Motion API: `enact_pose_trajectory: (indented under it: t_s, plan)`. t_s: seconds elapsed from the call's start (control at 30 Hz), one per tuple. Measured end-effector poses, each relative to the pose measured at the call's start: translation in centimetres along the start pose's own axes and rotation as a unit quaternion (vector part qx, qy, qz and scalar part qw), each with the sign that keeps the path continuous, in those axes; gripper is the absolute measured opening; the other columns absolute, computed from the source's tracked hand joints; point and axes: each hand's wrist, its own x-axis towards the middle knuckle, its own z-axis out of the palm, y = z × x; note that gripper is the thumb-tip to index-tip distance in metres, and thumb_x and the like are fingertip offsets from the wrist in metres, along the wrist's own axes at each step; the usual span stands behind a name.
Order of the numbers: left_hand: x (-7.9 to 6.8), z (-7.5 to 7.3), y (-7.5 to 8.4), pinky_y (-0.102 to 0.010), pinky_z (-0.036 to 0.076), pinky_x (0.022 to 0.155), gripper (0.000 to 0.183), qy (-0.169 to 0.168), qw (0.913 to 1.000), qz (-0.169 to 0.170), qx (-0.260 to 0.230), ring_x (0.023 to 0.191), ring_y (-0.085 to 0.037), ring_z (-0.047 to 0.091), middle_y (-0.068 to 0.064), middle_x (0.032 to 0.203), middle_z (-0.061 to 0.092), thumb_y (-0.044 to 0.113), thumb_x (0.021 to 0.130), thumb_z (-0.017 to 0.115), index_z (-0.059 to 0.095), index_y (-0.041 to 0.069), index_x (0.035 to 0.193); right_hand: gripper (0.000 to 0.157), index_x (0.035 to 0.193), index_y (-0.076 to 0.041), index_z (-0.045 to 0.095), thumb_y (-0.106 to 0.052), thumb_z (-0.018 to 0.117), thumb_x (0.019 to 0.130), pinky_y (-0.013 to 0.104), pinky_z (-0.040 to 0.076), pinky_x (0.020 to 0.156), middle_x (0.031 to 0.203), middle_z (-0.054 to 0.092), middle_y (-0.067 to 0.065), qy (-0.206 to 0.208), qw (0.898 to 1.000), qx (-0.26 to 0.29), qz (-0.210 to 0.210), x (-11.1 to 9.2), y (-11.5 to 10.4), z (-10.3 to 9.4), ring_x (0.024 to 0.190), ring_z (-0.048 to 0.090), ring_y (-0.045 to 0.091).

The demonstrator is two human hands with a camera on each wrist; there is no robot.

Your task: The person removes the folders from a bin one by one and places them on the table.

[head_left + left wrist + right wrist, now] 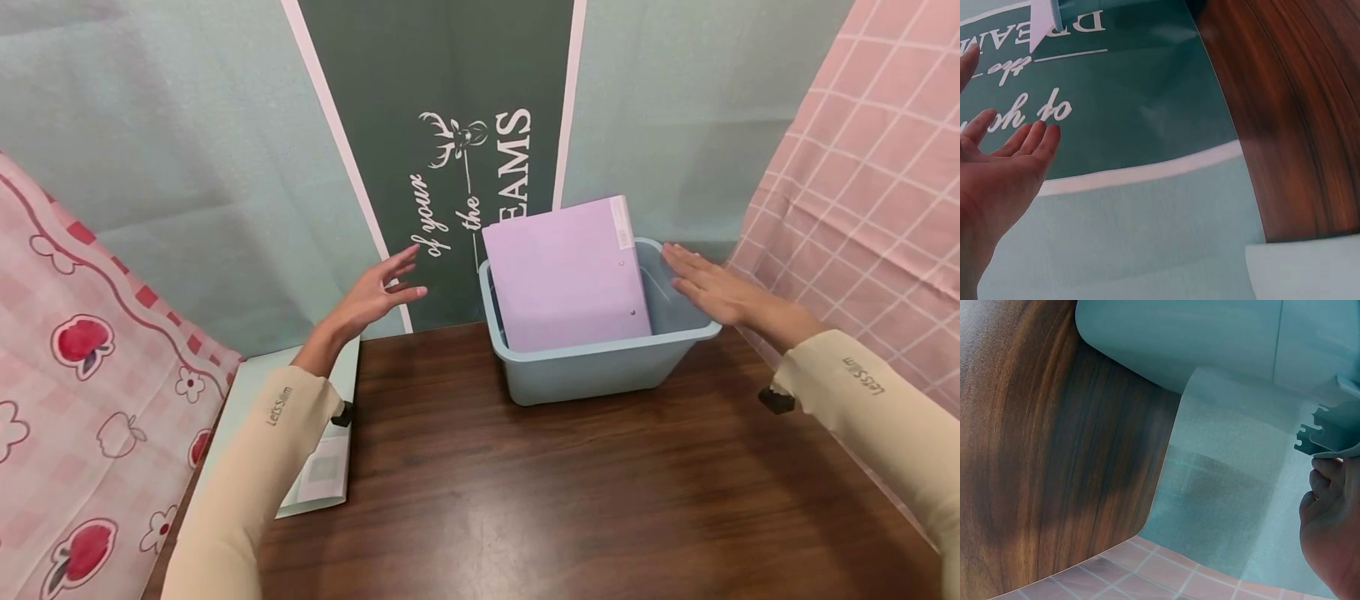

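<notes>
A lilac binder [564,279] stands tilted inside a light blue plastic bin [592,372], its upper part sticking out above the rim. My right hand [705,283] is at the bin's right end, fingers extended along the rim. From the right wrist, that hand [1334,515] shows with its fingertips right at the edge of the bin [1179,337]. My left hand [371,293] hovers to the left of the bin, fingers spread and nothing in it. In the left wrist view the left hand [1007,165] is empty too, palm visible.
A pale green folder [341,383] lies on the brown wooden table [480,492] at the left, partly under the left forearm. Behind the bin hangs a green curtain [442,50] with white lettering. Pink cloths [862,183] border both sides.
</notes>
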Motion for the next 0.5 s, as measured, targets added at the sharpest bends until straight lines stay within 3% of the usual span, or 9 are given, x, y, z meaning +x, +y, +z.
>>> enact_pose_trajectory:
  t_s: [0.23,0.5]
  plan:
    - [2.9,1.0,-2.6,-0.049,0.032,0.114,0.076,0.008,0.9988,0.039,-0.027,0.143,-0.021,0.033,-0.005,0.159,0.03,0.024,0.09,0.072,0.031,0.023,0.154,0.06,0.156,-0.002,0.006,-0.032,0.026,0.108,0.042,-0.002,0.121,0.162,0.004,0.02,0.004,1.0,-0.007,0.0,0.0,0.3,0.0,0.15,0.001,0.035]
    - [4.2,2.2,-2.2,-0.051,0.034,0.112,0.073,0.002,0.9988,0.033,-0.036,0.142,-0.016,0.035,-0.005,0.157,0.034,0.031,0.089,0.072,0.034,0.034,0.152,0.061,0.156,-0.003,0.005,-0.032,0.026,0.108,0.041,-0.002,0.121,0.162,0.002,0.019,0.006,1.0,0.0,-0.008,0.0,0.3,0.2,0.15,-0.002,0.033]
